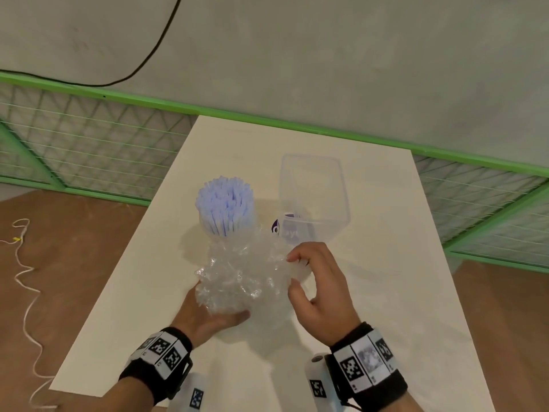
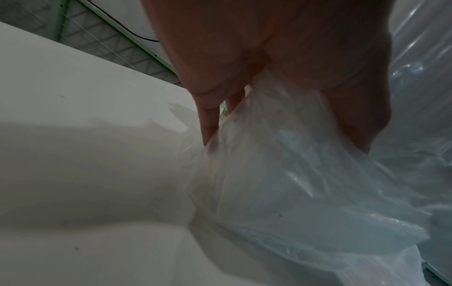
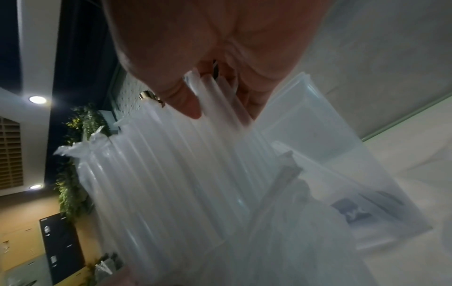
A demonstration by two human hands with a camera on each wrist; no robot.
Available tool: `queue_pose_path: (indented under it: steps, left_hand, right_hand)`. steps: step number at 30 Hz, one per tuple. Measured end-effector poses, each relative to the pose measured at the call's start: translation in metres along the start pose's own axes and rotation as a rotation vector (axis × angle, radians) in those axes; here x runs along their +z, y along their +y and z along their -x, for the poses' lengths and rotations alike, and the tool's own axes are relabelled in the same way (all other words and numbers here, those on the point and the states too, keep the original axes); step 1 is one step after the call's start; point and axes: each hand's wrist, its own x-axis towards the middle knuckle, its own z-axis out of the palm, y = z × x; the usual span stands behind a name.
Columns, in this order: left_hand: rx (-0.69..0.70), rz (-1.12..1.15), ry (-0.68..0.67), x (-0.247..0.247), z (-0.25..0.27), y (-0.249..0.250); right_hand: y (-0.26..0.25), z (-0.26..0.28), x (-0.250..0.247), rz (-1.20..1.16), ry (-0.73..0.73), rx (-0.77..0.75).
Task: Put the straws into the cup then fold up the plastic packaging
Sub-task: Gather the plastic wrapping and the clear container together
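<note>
The plastic packaging (image 1: 246,278) lies crumpled on the white counter (image 1: 386,233), held between both hands. The left hand (image 1: 205,319) grips its near-left end, thumb on top. The right hand (image 1: 320,286) pinches its right edge with curled fingers. The straws (image 1: 225,209) stand bundled upright just behind the packaging; their cup is hidden. A clear container (image 1: 315,197) stands beside them.

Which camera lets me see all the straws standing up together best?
The head view: the straws stand as a whole bunch, tips up, behind the crumpled plastic packaging. The right wrist view shows them blurry and very close. The left wrist view shows only packaging, no straws.
</note>
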Motion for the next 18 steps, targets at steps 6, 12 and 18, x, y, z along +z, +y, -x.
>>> queue_pose_path:
  steps: [6,12,18]
  left_hand:
    - [0.029,-0.009,0.021,0.003,0.004,0.002]
    - [0.044,-0.018,0.019,0.005,0.003,0.005]
    - [0.087,-0.058,0.017,0.004,0.002,0.002]
  right_hand:
    - [0.007,-0.001,0.006,0.015,0.061,-0.061]
    - [-0.005,-0.017,0.004,-0.006,0.216,-0.079]
    - [-0.011,-0.024,0.008,-0.120,0.225,-0.006]
